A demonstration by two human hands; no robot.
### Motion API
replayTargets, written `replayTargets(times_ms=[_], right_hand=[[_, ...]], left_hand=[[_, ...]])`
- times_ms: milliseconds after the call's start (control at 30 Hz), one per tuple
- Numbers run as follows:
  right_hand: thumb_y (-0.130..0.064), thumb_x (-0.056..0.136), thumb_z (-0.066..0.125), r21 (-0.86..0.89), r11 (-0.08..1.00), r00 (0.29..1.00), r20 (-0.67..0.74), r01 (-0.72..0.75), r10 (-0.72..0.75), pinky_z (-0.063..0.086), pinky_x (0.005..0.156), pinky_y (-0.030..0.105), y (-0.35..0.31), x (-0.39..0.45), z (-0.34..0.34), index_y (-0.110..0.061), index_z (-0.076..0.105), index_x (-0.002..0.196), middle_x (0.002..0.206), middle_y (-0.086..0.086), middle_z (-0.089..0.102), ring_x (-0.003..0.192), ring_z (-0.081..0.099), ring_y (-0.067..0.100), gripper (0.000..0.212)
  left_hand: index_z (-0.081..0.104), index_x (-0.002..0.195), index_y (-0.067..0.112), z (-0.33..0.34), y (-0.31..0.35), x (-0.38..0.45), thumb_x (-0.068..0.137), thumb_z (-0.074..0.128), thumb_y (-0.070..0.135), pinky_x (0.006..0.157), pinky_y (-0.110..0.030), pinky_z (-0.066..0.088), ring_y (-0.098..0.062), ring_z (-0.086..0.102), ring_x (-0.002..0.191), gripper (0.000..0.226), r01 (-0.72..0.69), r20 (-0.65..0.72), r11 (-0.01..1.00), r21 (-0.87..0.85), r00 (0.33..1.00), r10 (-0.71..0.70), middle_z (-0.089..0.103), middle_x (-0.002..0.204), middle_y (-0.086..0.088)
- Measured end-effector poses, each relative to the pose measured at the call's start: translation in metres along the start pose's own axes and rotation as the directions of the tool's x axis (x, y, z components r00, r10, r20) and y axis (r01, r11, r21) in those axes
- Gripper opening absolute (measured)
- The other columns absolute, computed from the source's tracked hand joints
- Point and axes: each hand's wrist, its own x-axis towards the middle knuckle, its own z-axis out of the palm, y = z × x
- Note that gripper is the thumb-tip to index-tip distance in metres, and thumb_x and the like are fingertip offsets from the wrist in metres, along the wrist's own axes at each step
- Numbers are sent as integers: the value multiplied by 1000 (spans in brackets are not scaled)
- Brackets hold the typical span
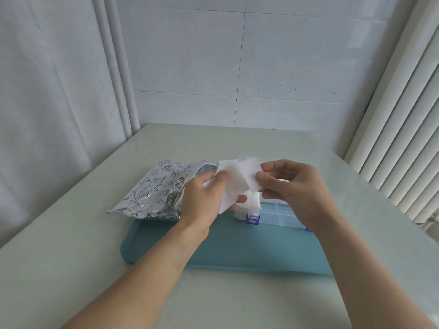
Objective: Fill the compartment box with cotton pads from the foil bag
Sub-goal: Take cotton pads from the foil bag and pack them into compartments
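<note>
Above the compartment box (pixel 276 213), cotton pads (pixel 234 179) pinched between both hands, left (pixel 204 198) and right (pixel 292 186).

looks like a home room, maybe kitchen or utility corner. white tiled wall (pixel 237 67) with grey grout lines behind a pale glossy table (pixel 71 269), white curtain (pixel 47 91) on the left, white ribbed radiator (pixel 403 150) on the right. household stuff only: teal tray (pixel 237 252) on the table.
</note>
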Motion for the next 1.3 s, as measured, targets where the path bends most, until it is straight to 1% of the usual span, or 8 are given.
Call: replayTargets(times_ms=[100, 267, 433, 667, 867, 1000, 1133, 1300], right_hand=[[-14, 83, 80, 43, 999, 1000, 15, -15, 15, 56, 64, 28, 5, -2, 12, -5, 66, 109, 80, 12, 74, 62, 68, 21, 31], [-24, 86, 78, -213, 976, 998, -50, 35, -47, 41, 58, 24, 16, 2, 21, -17, 69, 106, 62, -7, 58, 52, 49, 9, 23], [-22, 82, 79, -152, 988, 993, -105, 28, -44, 46, 65, 28, 12, 4, 19, -25, 74, 92, 90, 10, 67, 66, 54, 15, 12], [-8, 80, 75, 36, 999, 984, -180, 20, -14, 49, 75, 39, 4, 5, 13, -21, 68, 78, 75, 0, 69, 74, 62, 20, 15], [-3, 87, 68, 436, 897, 994, -34, -77, 102, 48, 63, 26, -1, 7, 0, -16, 66, 84, 84, 4, 66, 75, 58, 20, 13], [-6, 86, 72, 160, 987, 990, 139, -19, -3, 46, 61, 24, 2, 5, -6, -13, 72, 91, 81, 3, 70, 71, 58, 17, 9], [-4, 88, 73, -77, 988, 989, 68, 136, -131, 45, 59, 25, 5, 5, -4, -11, 73, 99, 85, 5, 71, 65, 57, 12, 12], [-22, 90, 72, -152, 986, 970, 240, 72, -34, 49, 73, 32, 6, 4, -5, -17, 73, 108, 96, 15, 71, 81, 65, 22, 19]], left_hand=[[73, 98, 6, 3, 0, -4, 102, 54, 16, 48, -29, 54, -27, 74, 64, 22, -18, 38, 1000, 19, 999, 17, 77, 81, -12], [72, 104, 8, 4, -4, -5, 105, 50, 21, 62, -37, 60, -33, 76, 76, 26, -49, 127, 997, 55, 991, 42, 76, 91, -18], [68, 113, 4, 3, 0, -5, 106, 43, 10, 64, -35, 59, -38, 74, 87, 27, 1, 297, 999, -47, 955, 13, 74, 101, -22], [70, 105, 6, 3, 0, -6, 104, 44, 7, 69, -39, 59, -40, 73, 88, 26, 59, 361, 993, -101, 932, -18, 75, 99, -17], [68, 108, -1, 1, -6, -1, 101, 55, 10, 59, -33, 59, -36, 75, 79, 19, 19, 167, 1000, -23, 986, -15, 74, 101, -21], [71, 100, -1, 1, -6, -1, 101, 56, 16, 56, -29, 56, -32, 75, 75, 22, -26, 196, 999, 34, 981, 19, 75, 90, -20], [68, 107, -2, 1, -4, -3, 103, 51, 15, 59, -29, 58, -33, 75, 79, 25, 43, 355, 999, -12, 934, -36, 74, 96, -24], [66, 103, -6, -2, -5, -5, 94, 61, 1, 56, -26, 53, -25, 72, 67, 12, 6, 433, 1000, 27, 901, -17, 74, 82, -15]])
